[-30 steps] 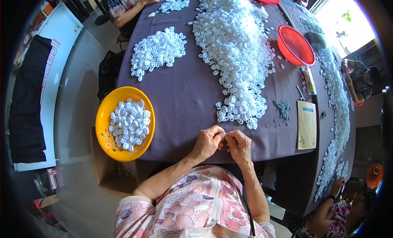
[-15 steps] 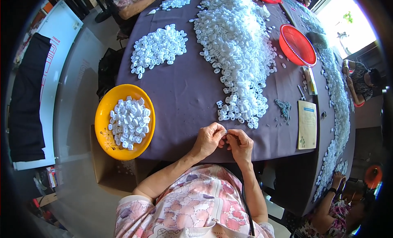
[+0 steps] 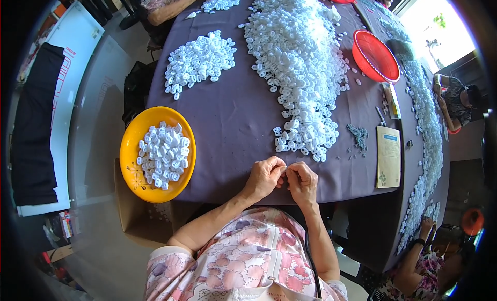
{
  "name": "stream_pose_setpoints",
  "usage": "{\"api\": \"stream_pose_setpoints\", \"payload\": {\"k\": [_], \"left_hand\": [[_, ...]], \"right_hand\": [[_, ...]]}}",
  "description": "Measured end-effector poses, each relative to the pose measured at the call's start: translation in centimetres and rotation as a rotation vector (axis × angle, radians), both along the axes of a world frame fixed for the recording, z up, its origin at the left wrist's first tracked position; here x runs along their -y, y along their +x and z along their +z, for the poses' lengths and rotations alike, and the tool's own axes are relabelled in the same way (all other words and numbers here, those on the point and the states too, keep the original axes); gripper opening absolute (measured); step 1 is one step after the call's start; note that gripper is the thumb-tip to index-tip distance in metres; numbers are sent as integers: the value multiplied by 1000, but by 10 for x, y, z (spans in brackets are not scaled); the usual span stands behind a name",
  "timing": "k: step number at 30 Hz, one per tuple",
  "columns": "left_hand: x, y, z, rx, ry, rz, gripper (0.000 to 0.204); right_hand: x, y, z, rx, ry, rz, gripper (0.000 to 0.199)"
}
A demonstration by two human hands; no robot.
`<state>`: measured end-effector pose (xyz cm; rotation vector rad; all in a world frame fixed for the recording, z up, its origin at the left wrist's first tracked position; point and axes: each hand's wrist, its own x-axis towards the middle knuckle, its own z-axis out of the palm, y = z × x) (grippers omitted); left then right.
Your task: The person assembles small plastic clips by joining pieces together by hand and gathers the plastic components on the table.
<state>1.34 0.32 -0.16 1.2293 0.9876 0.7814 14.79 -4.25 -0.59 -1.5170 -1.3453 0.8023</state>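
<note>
My left hand [image 3: 263,179] and my right hand [image 3: 302,181] meet at the table's near edge, thumbs and forefingers pinched close together. What lies between the fingertips is too small and too covered to name. Just beyond them ends a long heap of small white plastic pieces [image 3: 300,68], rounded, with little openings. To my left, a yellow bowl [image 3: 133,178] holds a mound of similar white pieces [image 3: 164,155]. Right of the heap lies a little pile of grey-green bits [image 3: 358,136], some scattered singly.
A smaller white pile [image 3: 199,63] lies at the far left. On the right are a red basket [image 3: 368,63] and a tan booklet [image 3: 388,158]. Under the bowl stands a cardboard box [image 3: 147,226]. Other people work around the table, one person's arm [image 3: 173,10] at the far left.
My right hand has shifted very slightly left and its fingers have turned a little. The small pale thing glimpsed at the fingertips earlier is now mostly covered. Both hands stay together.
</note>
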Motion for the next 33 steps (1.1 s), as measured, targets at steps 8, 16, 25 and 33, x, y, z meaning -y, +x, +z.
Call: {"api": "stream_pose_setpoints", "payload": {"k": [8,16,25,33], "left_hand": [[-2,-2,-3,77,-133,15,10],[-6,-7,-7,149,-235,-108,10],[-8,-4,-7,262,-398,-36,8],[-5,-3,-9,299,-400,21,9]], "right_hand": [[0,-3,-4,60,89,-49,1],[9,20,15,175,175,-29,5],[4,101,12,600,116,-382,8],[-4,106,7,701,80,-364,5]]}}
